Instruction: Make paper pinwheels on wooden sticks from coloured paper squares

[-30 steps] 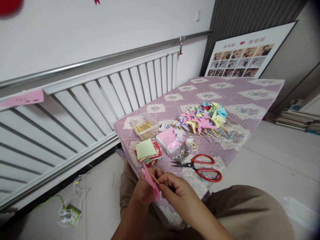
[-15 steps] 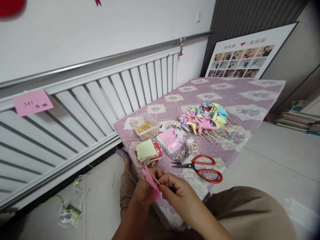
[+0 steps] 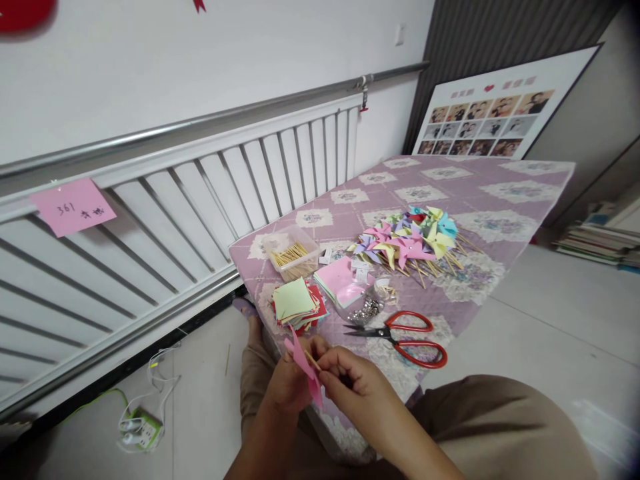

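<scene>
A pink paper pinwheel [image 3: 302, 363] is held edge-on above the near edge of the table, with my left hand [image 3: 289, 385] closed around it from the left. My right hand [image 3: 350, 383] pinches a short wooden stick [image 3: 313, 361] against the pinwheel's right side. Where stick and paper meet is partly hidden by my fingers. Just beyond my hands lies a stack of coloured paper squares [image 3: 295, 300], pale green on top. Red-handled scissors [image 3: 400, 337] rest open to the right of them.
The flowered tablecloth [image 3: 350, 196] carries a clear box of sticks [image 3: 293, 257], a bag of metal fasteners [image 3: 367, 309], pink paper sheets [image 3: 340, 277] and a pile of finished pinwheels [image 3: 407, 240]. A white radiator [image 3: 280, 173] runs along the left. A power strip [image 3: 145, 430] lies on the floor.
The view has shifted very slightly. Both hands keep the same grip on the pinwheel and stick, with no other visible movement.
</scene>
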Demonstrator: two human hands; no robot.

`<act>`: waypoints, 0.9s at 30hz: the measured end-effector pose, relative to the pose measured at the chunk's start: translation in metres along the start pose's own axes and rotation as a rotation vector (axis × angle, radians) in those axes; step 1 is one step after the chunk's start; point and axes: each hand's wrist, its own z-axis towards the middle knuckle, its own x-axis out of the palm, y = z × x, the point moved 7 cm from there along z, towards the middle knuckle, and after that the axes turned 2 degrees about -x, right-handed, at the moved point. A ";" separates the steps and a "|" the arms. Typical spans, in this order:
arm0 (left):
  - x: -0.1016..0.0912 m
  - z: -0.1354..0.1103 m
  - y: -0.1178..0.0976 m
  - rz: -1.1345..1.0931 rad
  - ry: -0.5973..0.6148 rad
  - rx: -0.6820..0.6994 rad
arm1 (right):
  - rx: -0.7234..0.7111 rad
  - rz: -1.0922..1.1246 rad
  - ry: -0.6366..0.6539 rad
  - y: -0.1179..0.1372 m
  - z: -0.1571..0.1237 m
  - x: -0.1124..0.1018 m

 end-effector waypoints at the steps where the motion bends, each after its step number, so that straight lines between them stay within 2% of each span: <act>1: 0.000 0.000 -0.001 -0.005 0.000 0.009 | -0.004 -0.002 0.000 0.001 0.000 0.000; 8: 0.000 0.000 -0.002 0.052 -0.013 -0.001 | 0.002 -0.004 -0.004 0.002 0.001 0.000; 14: 0.001 -0.001 -0.004 0.051 -0.045 0.002 | -0.052 -0.058 -0.025 0.005 0.001 0.000; 18: 0.004 -0.001 -0.006 0.031 -0.023 -0.007 | -0.096 -0.118 -0.025 0.007 -0.001 0.000; 22: 0.006 0.000 0.001 -0.027 0.030 -0.107 | -0.155 -0.181 -0.005 0.010 -0.002 0.000; 27: 0.005 -0.001 -0.001 -0.028 0.023 -0.084 | -0.180 -0.223 0.011 0.016 -0.002 -0.001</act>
